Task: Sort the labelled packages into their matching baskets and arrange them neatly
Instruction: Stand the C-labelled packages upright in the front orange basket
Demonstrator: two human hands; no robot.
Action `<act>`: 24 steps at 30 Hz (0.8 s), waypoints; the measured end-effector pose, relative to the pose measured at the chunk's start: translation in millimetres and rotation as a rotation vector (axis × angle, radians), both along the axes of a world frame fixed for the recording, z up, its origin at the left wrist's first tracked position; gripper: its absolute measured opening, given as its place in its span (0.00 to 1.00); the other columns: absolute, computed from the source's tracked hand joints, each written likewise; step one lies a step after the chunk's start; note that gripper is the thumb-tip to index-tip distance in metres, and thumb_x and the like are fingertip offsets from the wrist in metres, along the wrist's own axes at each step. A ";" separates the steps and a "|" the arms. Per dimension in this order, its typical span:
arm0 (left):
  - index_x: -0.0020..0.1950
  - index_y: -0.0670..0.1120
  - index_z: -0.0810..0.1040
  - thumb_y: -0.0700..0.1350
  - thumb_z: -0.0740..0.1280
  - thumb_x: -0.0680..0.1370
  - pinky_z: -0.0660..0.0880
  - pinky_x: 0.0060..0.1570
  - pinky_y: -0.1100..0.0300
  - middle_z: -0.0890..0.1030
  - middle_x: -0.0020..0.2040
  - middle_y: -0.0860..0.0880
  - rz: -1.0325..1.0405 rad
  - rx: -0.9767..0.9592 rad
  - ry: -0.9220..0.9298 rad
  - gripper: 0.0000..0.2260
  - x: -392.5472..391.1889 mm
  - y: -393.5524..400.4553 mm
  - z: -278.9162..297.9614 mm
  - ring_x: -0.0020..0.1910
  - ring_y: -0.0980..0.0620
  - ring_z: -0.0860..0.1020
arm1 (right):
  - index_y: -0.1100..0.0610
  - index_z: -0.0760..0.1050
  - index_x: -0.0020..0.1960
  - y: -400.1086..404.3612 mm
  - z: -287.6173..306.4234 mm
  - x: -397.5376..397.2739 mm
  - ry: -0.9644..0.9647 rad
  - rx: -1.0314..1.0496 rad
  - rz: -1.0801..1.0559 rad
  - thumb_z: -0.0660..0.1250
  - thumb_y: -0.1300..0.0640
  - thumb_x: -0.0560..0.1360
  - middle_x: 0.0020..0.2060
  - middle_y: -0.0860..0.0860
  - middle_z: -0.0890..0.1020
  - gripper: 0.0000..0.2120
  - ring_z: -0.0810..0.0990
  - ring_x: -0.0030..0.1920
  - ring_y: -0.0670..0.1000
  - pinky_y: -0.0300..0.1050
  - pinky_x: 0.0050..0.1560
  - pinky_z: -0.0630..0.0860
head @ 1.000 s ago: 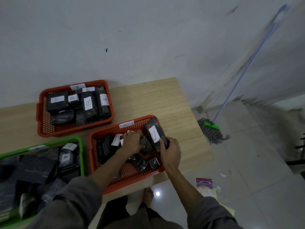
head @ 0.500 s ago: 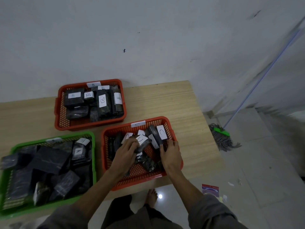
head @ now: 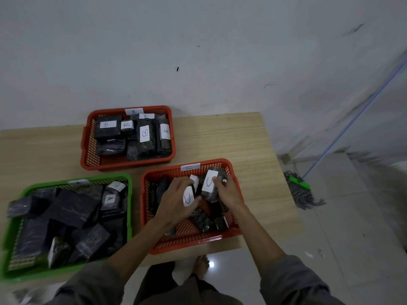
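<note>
**Both hands in the C basket**

Well to the left of the left hand (head: 176, 203) sits a green basket (head: 19, 219) of slotted plastic, heaped with flat, dark, glossy-wrapped packages (head: 70, 208) lying at all angles (two near its far right corner show white paper labels). Beyond that hand, further back on the pale wood-grain tabletop (head: 220, 137), a rectangular orange basket (head: 130, 165) holds similar dark packs (head: 144, 137) set in rows, each with a white slip marked B.

The left hand is inside a second orange basket (head: 145, 216), a mesh-walled tray with a white C tag on its far rim. Its fingers are curled around a slim dark package (head: 189, 197) whose white label shows a C, thumb pressed against the label's lower edge.

Just to the right, the right hand (head: 226, 192) is closed around a thicker, rounded package (head: 211, 183), tilted up on end, its C label facing the camera; the two held packages are touching or nearly so. Below both hands, small crinkled dark packets (head: 202, 221) lie loose on the basket floor.

Far to the right of the right hand, a grey string mop (head: 304, 194) with a green clip rests on the glossy tiled floor (head: 352, 238).
</note>
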State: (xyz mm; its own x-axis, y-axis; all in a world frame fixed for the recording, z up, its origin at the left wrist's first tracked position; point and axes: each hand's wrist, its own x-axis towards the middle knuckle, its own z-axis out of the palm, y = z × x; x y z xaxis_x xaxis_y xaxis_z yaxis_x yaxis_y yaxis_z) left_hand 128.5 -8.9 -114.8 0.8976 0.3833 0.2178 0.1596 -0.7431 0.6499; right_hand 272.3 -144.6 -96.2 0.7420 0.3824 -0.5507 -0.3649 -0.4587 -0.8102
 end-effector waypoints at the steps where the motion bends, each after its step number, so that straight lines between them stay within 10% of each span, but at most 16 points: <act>1: 0.59 0.52 0.72 0.53 0.67 0.77 0.69 0.52 0.72 0.71 0.58 0.58 0.068 -0.045 0.003 0.13 -3.1 6.3 -2.9 0.57 0.61 0.70 | 0.55 0.70 0.63 -3.2 -1.4 5.7 -0.121 -0.081 0.058 0.64 0.52 0.81 0.59 0.54 0.81 0.13 0.82 0.50 0.49 0.39 0.47 0.79; 6: 0.58 0.48 0.76 0.45 0.64 0.81 0.75 0.50 0.57 0.76 0.53 0.53 0.220 -0.066 0.115 0.07 -9.4 40.6 -16.7 0.52 0.52 0.75 | 0.58 0.70 0.69 -7.6 -6.5 24.7 -0.319 -0.285 0.235 0.58 0.52 0.84 0.60 0.57 0.80 0.17 0.79 0.59 0.58 0.55 0.60 0.76; 14: 0.61 0.50 0.78 0.69 0.67 0.71 0.78 0.51 0.52 0.86 0.49 0.52 0.084 0.017 0.523 0.28 -1.2 46.2 -16.6 0.48 0.51 0.83 | 0.58 0.66 0.72 4.9 -9.9 19.7 -0.509 -0.432 0.194 0.59 0.56 0.83 0.60 0.58 0.76 0.18 0.78 0.58 0.59 0.57 0.59 0.76; 21: 0.59 0.46 0.74 0.54 0.75 0.72 0.71 0.37 0.66 0.81 0.46 0.48 0.145 -0.374 0.522 0.22 28.5 29.0 -13.2 0.45 0.52 0.81 | 0.59 0.65 0.74 -0.1 -8.9 6.9 -0.752 -0.565 0.345 0.62 0.58 0.82 0.68 0.58 0.68 0.22 0.69 0.66 0.56 0.54 0.62 0.74; 24: 0.61 0.43 0.75 0.46 0.74 0.74 0.77 0.47 0.59 0.84 0.52 0.43 0.162 -0.461 0.509 0.18 29.3 30.7 -15.0 0.50 0.48 0.82 | 0.57 0.74 0.67 -0.8 -4.3 -0.2 -0.830 -0.452 0.360 0.62 0.58 0.81 0.63 0.54 0.74 0.15 0.74 0.62 0.53 0.50 0.61 0.75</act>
State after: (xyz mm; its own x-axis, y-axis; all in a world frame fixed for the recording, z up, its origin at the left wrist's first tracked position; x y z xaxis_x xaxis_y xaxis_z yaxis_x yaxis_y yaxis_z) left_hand 157.8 21.8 -129.8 0.7685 0.4733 -0.4306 0.6128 -0.3506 0.7082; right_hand 272.1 -145.4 -100.5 0.8378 0.5425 -0.0613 0.4558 -0.7569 -0.4683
